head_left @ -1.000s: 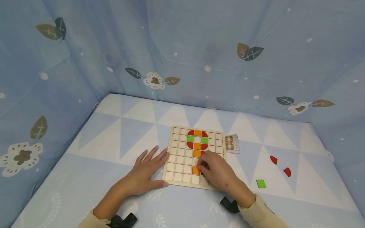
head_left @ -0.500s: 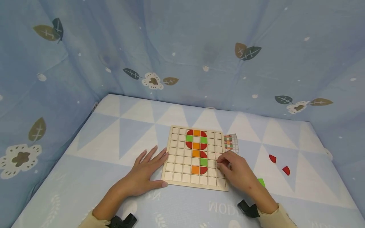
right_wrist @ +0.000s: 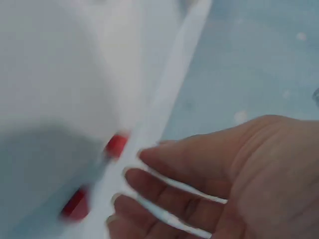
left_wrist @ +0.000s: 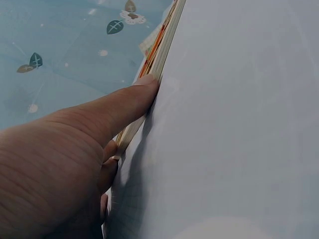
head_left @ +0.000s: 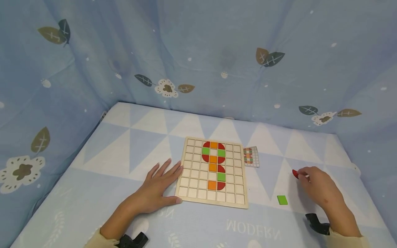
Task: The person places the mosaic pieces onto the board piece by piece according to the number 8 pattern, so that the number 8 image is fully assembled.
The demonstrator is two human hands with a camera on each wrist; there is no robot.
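Observation:
My left hand [head_left: 157,189] lies with fingers spread along the left edge of the wooden grid board [head_left: 192,172], and in the left wrist view the thumb [left_wrist: 119,107] touches the board's side. Orange and green squares and red quarter-circle tiles fill some cells in the upper and middle part. Off to the right, my right hand [head_left: 322,189] hovers with its fingertips right by a red quarter-circle tile [head_left: 295,173]. In the right wrist view its loosely bent fingers hold nothing, and two red tiles [right_wrist: 117,145] lie past them. The second is hidden behind the hand in the head view.
A small pattern card [head_left: 251,156] lies against the board's right edge. One green square tile [head_left: 282,200] rests on the patterned tablecloth [head_left: 248,220], between board and right hand. A blue curtain [head_left: 198,62] hangs behind and beside the table.
My right hand has left the board, uncovering a green square and a red tile there, and has moved right to the loose red tiles. My left hand has stayed put.

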